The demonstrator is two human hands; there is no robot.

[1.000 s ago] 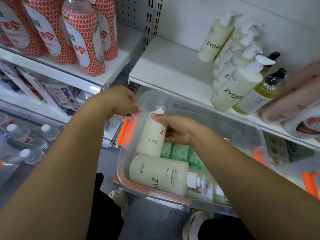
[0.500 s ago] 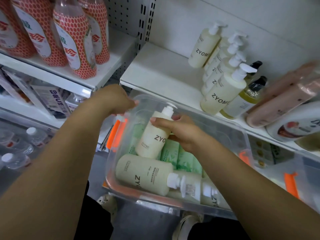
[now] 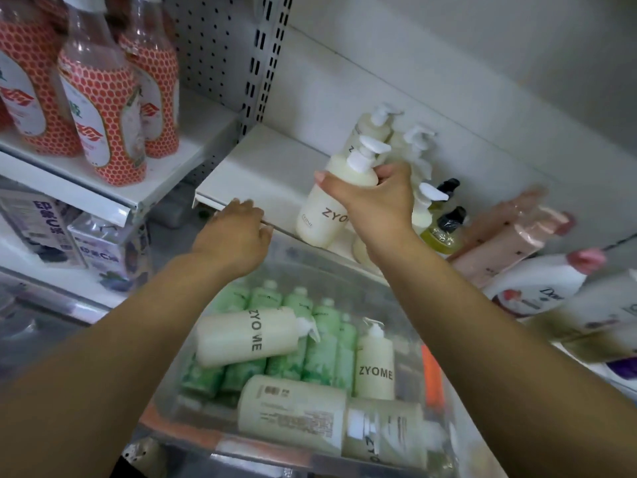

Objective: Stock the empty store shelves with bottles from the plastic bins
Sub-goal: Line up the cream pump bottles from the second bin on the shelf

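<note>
My right hand grips a cream ZYOME pump bottle by its shoulder and holds it tilted over the front of the white shelf, just left of a row of like pump bottles. My left hand rests on the far rim of the clear plastic bin, fingers curled over it, right under the shelf's front lip. In the bin lie three cream ZYOME bottles on top of several green bottles.
Red honeycomb-patterned bottles fill the upper left shelf. Two dark-capped yellow bottles, pink bottles and white Dove bottles crowd the right of the shelf. Boxed goods sit lower left. A perforated upright post divides the shelves.
My right hand lifted the cream pump bottle out of the bin and up to the white shelf. My left hand stayed on the bin's far rim. The view tilted up.
</note>
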